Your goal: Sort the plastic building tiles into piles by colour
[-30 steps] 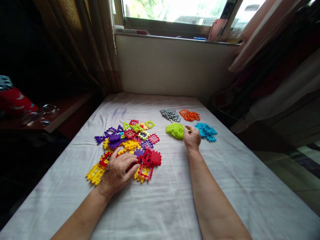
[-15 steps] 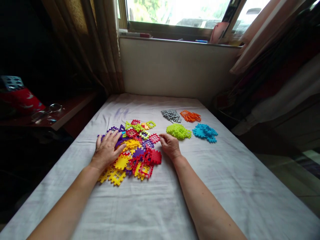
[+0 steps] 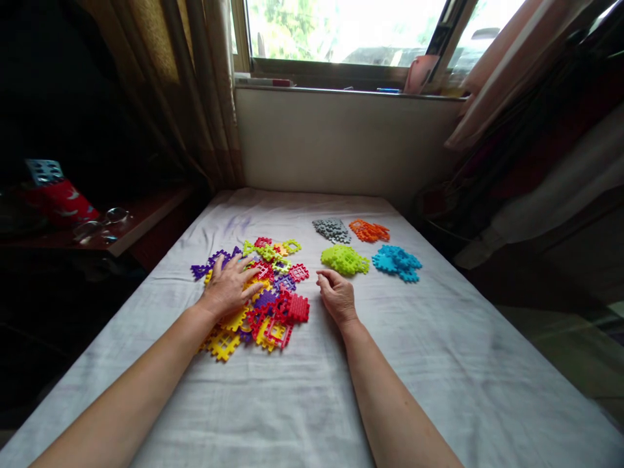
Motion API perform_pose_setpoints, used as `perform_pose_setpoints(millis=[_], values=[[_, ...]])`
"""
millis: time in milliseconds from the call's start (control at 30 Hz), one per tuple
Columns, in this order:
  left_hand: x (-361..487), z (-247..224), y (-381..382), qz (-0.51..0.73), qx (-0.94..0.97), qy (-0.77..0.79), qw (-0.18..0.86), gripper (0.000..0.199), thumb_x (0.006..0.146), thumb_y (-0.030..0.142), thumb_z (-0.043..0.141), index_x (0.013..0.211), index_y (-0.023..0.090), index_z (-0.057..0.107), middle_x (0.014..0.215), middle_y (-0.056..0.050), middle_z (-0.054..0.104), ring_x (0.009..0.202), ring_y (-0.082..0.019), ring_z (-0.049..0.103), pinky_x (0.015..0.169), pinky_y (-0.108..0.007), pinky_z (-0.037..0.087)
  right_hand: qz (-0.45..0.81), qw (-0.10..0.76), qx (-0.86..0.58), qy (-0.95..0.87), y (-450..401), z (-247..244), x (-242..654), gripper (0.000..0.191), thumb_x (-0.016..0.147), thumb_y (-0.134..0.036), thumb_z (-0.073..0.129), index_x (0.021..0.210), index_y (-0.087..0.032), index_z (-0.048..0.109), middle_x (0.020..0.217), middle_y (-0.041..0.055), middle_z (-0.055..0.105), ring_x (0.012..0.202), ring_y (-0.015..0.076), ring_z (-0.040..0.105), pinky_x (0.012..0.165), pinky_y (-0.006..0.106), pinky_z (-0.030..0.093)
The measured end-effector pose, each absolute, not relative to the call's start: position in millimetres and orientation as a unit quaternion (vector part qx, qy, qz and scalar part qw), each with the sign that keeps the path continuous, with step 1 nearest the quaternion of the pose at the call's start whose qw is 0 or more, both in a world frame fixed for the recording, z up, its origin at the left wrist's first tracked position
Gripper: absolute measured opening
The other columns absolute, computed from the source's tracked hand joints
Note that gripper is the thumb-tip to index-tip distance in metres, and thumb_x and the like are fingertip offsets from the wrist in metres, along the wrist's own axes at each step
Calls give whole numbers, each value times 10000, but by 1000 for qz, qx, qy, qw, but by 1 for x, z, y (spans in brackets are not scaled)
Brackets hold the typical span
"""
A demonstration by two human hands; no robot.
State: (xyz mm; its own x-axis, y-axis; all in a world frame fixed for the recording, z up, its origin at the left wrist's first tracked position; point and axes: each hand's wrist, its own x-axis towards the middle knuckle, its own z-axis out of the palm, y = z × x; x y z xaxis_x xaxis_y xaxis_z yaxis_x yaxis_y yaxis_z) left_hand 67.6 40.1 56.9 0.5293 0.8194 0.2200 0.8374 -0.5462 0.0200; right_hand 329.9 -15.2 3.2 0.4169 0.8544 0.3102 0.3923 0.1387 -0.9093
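Observation:
A mixed pile of plastic interlocking building tiles lies left of centre, with yellow tiles (image 3: 223, 345), red tiles (image 3: 297, 307), purple tiles (image 3: 200, 270) and a few lime ones. My left hand (image 3: 227, 284) rests over the pile's left part, fingers spread, touching tiles and covering some of them. Just right of the pile, my right hand (image 3: 337, 297) is closed with its fingers curled in; anything inside them is hidden. Beyond it sit sorted heaps of lime green tiles (image 3: 344, 259), blue tiles (image 3: 397, 262), grey tiles (image 3: 331, 231) and orange tiles (image 3: 369, 230).
A pale sheet (image 3: 292, 409) covers the work surface. To the left, a dark side table (image 3: 151, 211) holds eyeglasses (image 3: 100, 224) and a red pouch (image 3: 71, 203). At the far end a wall (image 3: 331, 140) rises to a window sill; clothes hang on the right.
My left hand has slid right across the pile, uncovering purple tiles at its left edge. My right hand has shifted slightly right and down, away from the red tile. The view has tilted a little.

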Motion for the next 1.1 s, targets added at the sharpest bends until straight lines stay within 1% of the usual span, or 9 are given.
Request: perform_pose_setpoints(millis=[200, 233, 300, 433, 567, 700, 800, 933, 1100], values=[[50, 64, 26, -146, -871, -469, 24, 327, 924, 446, 453, 878, 297, 740, 1302, -31, 659, 1310, -296, 493, 1132, -571, 230, 232, 590, -616, -467, -6, 0, 332, 385, 775, -485, 526, 904, -188, 734, 704, 33, 717, 624, 161, 635, 590, 255, 503], [49, 67, 29, -148, -862, -485, 28, 308, 917, 429, 461, 878, 288, 733, 1295, -34, 663, 1300, -286, 502, 1132, -554, 239, 231, 592, -617, -465, -6, 0, 332, 389, 775, -489, 524, 903, -187, 733, 700, 32, 714, 618, 158, 631, 583, 252, 499], [50, 74, 39, -135, -839, -526, 41, 255, 881, 399, 510, 968, 276, 717, 1306, -52, 655, 1294, -276, 508, 1129, -523, 252, 230, 596, -619, -457, -6, 1, 332, 402, 775, -500, 516, 905, -185, 730, 690, 29, 706, 598, 151, 619, 570, 247, 492], [62, 87, 56, -21, -802, -595, 48, 389, 807, 395, 582, 1166, 272, 669, 1230, -93, 693, 1217, -294, 571, 1089, -490, 296, 222, 623, -625, -414, -6, 2, 336, 416, 760, -501, 523, 910, -170, 725, 679, 25, 694, 536, 135, 572, 530, 245, 471], [72, 96, 61, 33, -797, -601, 51, 350, 832, 349, 526, 1133, 290, 693, 1094, -75, 748, 1104, -270, 641, 1025, -427, 354, 198, 663, -631, -350, -2, -1, 347, 434, 747, -499, 525, 913, -148, 718, 655, 31, 684, 476, 127, 527, 486, 252, 449], [67, 103, 62, 3, -789, -610, 67, 286, 826, 328, 510, 996, 321, 739, 1029, -29, 767, 1022, -249, 671, 928, -364, 417, 175, 693, -629, -307, 3, -5, 358, 428, 755, -509, 528, 902, -151, 709, 635, 28, 672, 462, 129, 524, 467, 253, 445], [64, 112, 67, -44, -766, -639, 58, 282, 827, 395, 526, 994, 335, 745, 986, -8, 774, 950, -246, 683, 828, -331, 458, 165, 702, -626, -298, 5, -6, 361, 429, 771, -508, 515, 910, -151, 707, 643, 36, 675, 489, 142, 552, 479, 261, 465], [93, 120, 75, -111, -752, -649, -9, 303, 847, 457, 531, 1012, 325, 748, 954, 1, 774, 865, -224, 684, 727, -298, 471, 162, 695, -636, -292, 7, -6, 359, 424, 775, -491, 516, 916, -144, 715, 659, 50, 689, 527, 162, 586, 511, 273, 492], [175, 107, 85, -118, -783, -603, -100, 275, 876, 422, 541, 1008, 308, 753, 973, -11, 772, 884, -198, 679, 740, -279, 460, 176, 692, -638, -289, 6, -5, 357, 406, 762, -487, 524, 902, -158, 716, 655, 37, 700, 514, 158, 587, 535, 274, 496]])
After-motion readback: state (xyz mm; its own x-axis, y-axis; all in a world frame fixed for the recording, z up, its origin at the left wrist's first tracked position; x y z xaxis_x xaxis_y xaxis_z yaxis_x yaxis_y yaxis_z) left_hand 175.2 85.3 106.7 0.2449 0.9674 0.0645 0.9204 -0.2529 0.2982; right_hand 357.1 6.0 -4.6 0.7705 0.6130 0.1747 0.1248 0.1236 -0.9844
